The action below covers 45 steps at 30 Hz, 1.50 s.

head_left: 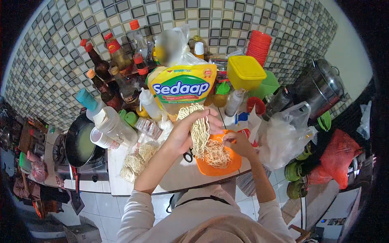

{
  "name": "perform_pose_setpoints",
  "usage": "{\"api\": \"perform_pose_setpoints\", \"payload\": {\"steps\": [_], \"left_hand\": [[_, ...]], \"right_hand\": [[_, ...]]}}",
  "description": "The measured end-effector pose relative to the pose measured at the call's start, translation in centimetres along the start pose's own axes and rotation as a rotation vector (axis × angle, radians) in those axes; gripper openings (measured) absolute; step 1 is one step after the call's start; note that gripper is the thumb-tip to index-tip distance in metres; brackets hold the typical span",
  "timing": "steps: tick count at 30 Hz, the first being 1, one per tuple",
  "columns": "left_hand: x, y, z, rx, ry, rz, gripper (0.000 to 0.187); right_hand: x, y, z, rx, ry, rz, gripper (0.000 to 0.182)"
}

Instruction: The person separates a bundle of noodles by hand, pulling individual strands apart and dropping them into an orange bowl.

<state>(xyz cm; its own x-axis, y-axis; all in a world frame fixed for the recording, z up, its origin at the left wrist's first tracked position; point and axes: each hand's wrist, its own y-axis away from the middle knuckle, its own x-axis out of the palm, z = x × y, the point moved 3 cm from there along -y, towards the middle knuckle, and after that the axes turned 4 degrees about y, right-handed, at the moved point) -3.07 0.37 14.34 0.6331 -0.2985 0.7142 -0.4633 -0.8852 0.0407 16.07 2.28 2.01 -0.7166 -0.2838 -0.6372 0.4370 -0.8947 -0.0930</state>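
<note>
My left hand (183,131) is wrapped round a block of dried instant noodles (199,139), held upright over the left edge of an orange plastic container (212,171). Broken dry noodles (219,154) lie in that container. Over its far right rim is my right hand (240,145), fingers curled in; what they hold, if anything, is too small to tell. Left of my left forearm, a clear pack of noodle blocks (139,161) rests on the white table. The black handle of what looks like scissors (188,156) shows beside the container.
Behind the hands stands a large Sedaap pouch (181,87). Sauce bottles (101,65) crowd the back left, and a yellow lidded tub (246,73) the back right. A wok (83,141) with pale liquid sits on the stove. A clear plastic bag (283,141) bulges at right.
</note>
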Motion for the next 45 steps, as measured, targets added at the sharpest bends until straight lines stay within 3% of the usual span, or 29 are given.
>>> {"api": "perform_pose_setpoints", "payload": {"steps": [5,7,11,14,16,18,21,24,26,28,29,31,35,37,41,43,45], "left_hand": [[-0.6,-0.3,-0.1,0.028,-0.015,0.071,0.028],[-0.7,-0.4,0.0,0.028,-0.020,0.072,0.028],[-0.6,-0.7,0.5,0.029,-0.027,0.052,0.027],[-0.1,-1.0,0.9,0.065,-0.124,0.032,0.028],[0.1,-1.3,1.6,0.050,-0.147,0.033,0.030],[0.5,-1.4,2.1,0.036,-0.172,0.033,0.032],[1.1,-1.2,3.0,-0.032,-0.146,0.160,0.037],[1.9,-0.5,3.3,0.123,-0.421,0.420,0.029],[2.2,-0.3,3.6,0.147,-0.461,0.431,0.023],[2.7,0.2,3.8,-0.039,-0.451,0.385,0.020],[2.9,0.4,3.7,-0.038,-0.451,0.384,0.020],[2.9,0.5,3.7,-0.125,-0.428,0.316,0.025],[2.5,0.8,3.5,-0.097,-0.314,0.240,0.024],[2.5,1.0,2.7,-0.051,-0.299,0.246,0.025],[1.9,0.8,1.5,0.060,-0.403,0.196,0.025],[2.0,0.6,1.1,0.068,-0.374,0.192,0.026],[2.0,0.7,0.8,0.053,-0.331,0.169,0.026]], "right_hand": [[-2.3,0.4,2.2,0.015,-0.204,0.039,0.014],[-2.9,0.5,2.7,0.023,-0.431,0.047,0.012],[-5.2,1.1,6.4,0.110,-0.419,-0.016,0.013],[-6.4,1.4,8.8,0.063,-0.487,-0.078,0.013],[-7.1,1.5,10.5,-0.088,-0.563,-0.138,0.013],[-7.8,1.3,11.4,-0.155,-0.475,-0.207,0.014],[-8.9,0.9,14.0,-0.238,-0.409,-0.255,0.015],[-9.0,-0.2,14.9,-0.233,-0.451,-0.263,0.014],[-8.8,-1.3,14.9,-0.210,-0.473,-0.290,0.014],[-8.6,-2.6,14.4,-0.191,-0.618,-0.427,0.012],[-8.5,-3.0,13.9,-0.191,-0.618,-0.426,0.012],[-8.0,-3.8,12.5,-0.143,-0.501,-0.345,0.009],[-6.2,-3.8,9.6,-0.094,-0.332,-0.194,0.012],[-4.6,-3.9,7.1,0.039,-0.152,-0.107,0.019],[-1.2,-2.0,3.9,0.000,0.181,0.017,0.019],[1.1,-0.5,2.5,-0.064,0.574,-0.019,0.017],[3.6,-0.2,-0.8,-0.093,0.623,-0.042,0.017]]}}
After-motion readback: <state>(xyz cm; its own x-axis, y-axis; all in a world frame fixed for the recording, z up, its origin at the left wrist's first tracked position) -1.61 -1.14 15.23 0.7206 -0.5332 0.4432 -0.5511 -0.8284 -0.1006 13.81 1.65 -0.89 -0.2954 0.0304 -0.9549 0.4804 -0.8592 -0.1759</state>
